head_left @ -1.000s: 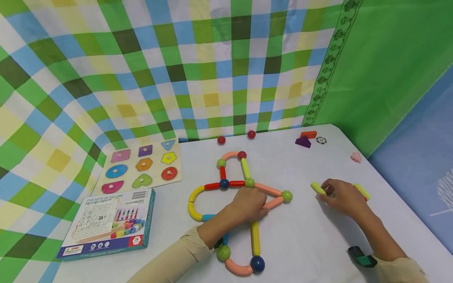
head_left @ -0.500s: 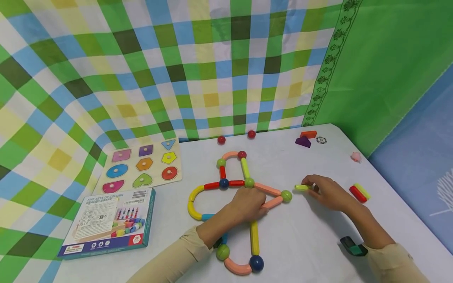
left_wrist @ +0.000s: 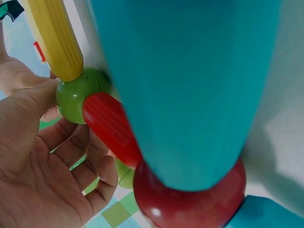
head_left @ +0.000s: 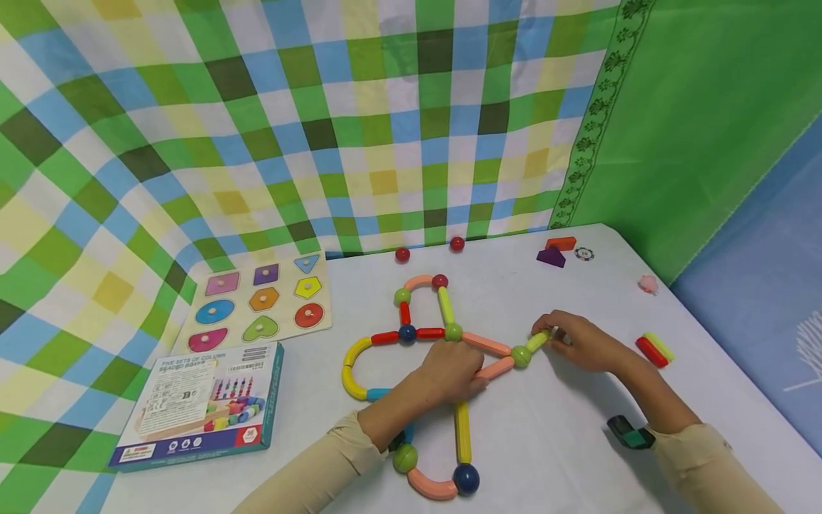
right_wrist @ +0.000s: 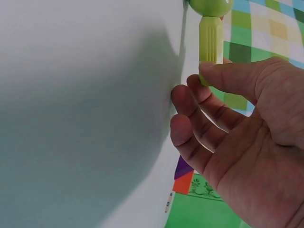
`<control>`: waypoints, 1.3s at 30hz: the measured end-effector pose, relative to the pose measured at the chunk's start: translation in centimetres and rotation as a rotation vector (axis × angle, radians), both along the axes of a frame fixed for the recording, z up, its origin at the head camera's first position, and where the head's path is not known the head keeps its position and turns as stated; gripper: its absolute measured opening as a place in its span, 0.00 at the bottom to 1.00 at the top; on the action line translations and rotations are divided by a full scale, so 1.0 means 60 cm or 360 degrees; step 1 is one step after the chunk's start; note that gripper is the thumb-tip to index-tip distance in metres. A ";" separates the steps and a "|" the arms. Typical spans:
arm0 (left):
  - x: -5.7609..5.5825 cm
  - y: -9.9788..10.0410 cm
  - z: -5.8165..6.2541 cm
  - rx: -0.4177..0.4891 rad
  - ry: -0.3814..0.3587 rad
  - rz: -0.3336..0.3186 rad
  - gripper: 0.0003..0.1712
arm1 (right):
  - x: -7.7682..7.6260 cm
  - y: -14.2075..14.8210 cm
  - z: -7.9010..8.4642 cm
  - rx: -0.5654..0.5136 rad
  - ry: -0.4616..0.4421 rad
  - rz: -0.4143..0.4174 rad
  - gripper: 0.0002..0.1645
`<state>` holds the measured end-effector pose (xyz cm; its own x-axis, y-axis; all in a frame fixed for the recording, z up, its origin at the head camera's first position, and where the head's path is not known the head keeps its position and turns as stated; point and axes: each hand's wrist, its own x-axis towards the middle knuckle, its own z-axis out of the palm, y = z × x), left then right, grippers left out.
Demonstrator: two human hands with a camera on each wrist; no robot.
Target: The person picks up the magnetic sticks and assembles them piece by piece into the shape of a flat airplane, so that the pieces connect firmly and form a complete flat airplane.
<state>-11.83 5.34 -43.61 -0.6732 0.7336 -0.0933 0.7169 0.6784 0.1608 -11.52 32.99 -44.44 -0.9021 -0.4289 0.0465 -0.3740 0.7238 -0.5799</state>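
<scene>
My right hand [head_left: 581,344] pinches a yellow-green rod [head_left: 537,341] between thumb and fingers. The rod's other end meets a green ball [head_left: 521,356] at the right tip of a flat figure of coloured rods and balls. Two salmon rods also join that ball. Over the figure's middle lies my left hand [head_left: 449,371], hiding part of it. In the left wrist view, its thumb and fingers hold another green ball [left_wrist: 78,97], where a yellow rod [left_wrist: 56,40] and a red rod [left_wrist: 111,128] meet. A teal rod [left_wrist: 190,95] on a red ball [left_wrist: 190,199] fills the foreground.
A red rod [head_left: 651,352] and a yellow-green one lie at right. Two red balls [head_left: 457,244], purple and orange blocks [head_left: 561,243] and a pink piece [head_left: 647,284] are at the back. A shape puzzle board [head_left: 282,293] and a box [head_left: 199,407] occupy the left.
My right hand has moved left with the yellow-green rod, turned it, and brought its end against the green ball at the figure's right tip. The left hand has stayed in place.
</scene>
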 end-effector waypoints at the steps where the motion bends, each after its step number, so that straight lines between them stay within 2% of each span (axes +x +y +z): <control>1: 0.000 0.000 0.000 -0.0002 -0.0004 0.0004 0.16 | -0.001 -0.001 0.000 0.0002 0.0003 0.0007 0.20; 6: 0.001 0.000 0.000 -0.0014 -0.0007 0.0007 0.16 | -0.005 -0.005 -0.003 0.0030 -0.0009 -0.0024 0.20; 13: 0.000 0.000 0.001 -0.0003 -0.0015 0.0002 0.16 | 0.008 0.019 0.004 0.0081 -0.0069 -0.0268 0.21; 16: 0.001 -0.001 0.000 0.0003 -0.0009 -0.0001 0.16 | 0.023 0.049 0.010 0.0108 0.0027 -0.0391 0.19; 21: 0.001 -0.003 -0.002 0.0003 0.0014 0.0002 0.17 | 0.059 0.109 0.017 0.0240 0.0235 -0.0682 0.13; 24: 0.002 -0.003 -0.003 -0.0004 0.0017 -0.0003 0.17 | 0.082 0.137 0.018 0.0340 0.0195 -0.0835 0.14; 27: 0.001 -0.003 -0.005 -0.0008 0.0006 0.0001 0.17 | 0.100 0.155 0.018 0.0421 0.0080 -0.0936 0.18; 30: 0.000 -0.003 -0.005 -0.0012 -0.0006 0.0018 0.16 | 0.109 0.164 0.017 0.0463 -0.0051 -0.0983 0.23; 34: 0.000 -0.003 -0.004 -0.0012 -0.0018 0.0031 0.16 | 0.111 0.168 0.012 0.0498 -0.0172 -0.0978 0.27; 39: 0.002 -0.003 -0.002 -0.0006 -0.0025 0.0027 0.16 | 0.109 0.143 0.007 0.0461 -0.0169 -0.0877 0.24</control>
